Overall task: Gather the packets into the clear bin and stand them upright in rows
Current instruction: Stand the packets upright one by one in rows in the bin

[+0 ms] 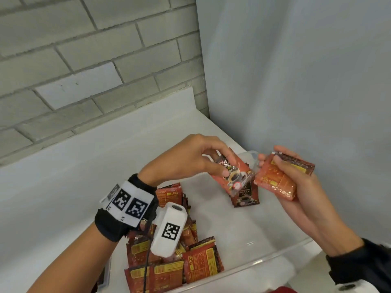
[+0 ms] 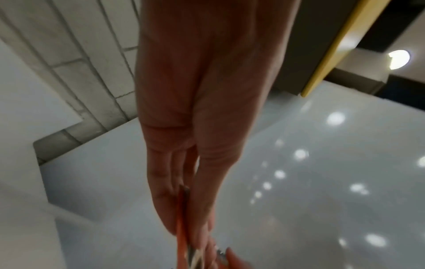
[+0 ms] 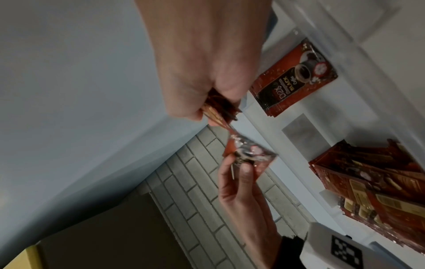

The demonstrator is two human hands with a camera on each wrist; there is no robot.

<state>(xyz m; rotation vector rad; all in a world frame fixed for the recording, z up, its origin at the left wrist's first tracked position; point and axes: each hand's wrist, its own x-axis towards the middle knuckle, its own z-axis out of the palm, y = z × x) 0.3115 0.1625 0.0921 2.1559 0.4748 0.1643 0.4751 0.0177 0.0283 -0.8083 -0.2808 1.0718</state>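
My left hand [image 1: 229,166] pinches one red coffee packet [image 1: 237,180] by its top edge, above the far right corner of the clear bin [image 1: 264,261]. Just to its right, my right hand [image 1: 268,163] grips a small stack of packets [image 1: 277,182] with thumb on top. A few packets [image 1: 246,198] stand upright in that corner. A loose pile of packets [image 1: 196,263] lies in the bin's near left part. In the left wrist view the left hand [image 2: 186,234] holds the pinched packet [image 2: 184,251] edge-on. The right wrist view shows the right hand [image 3: 214,105] around the stack [image 3: 230,112].
The bin sits on a white counter [image 1: 63,176] in a corner, with a grey brick wall [image 1: 84,60] behind and a plain pale wall [image 1: 306,81] at the right. The white wrist camera [image 1: 169,229] hangs over the pile.
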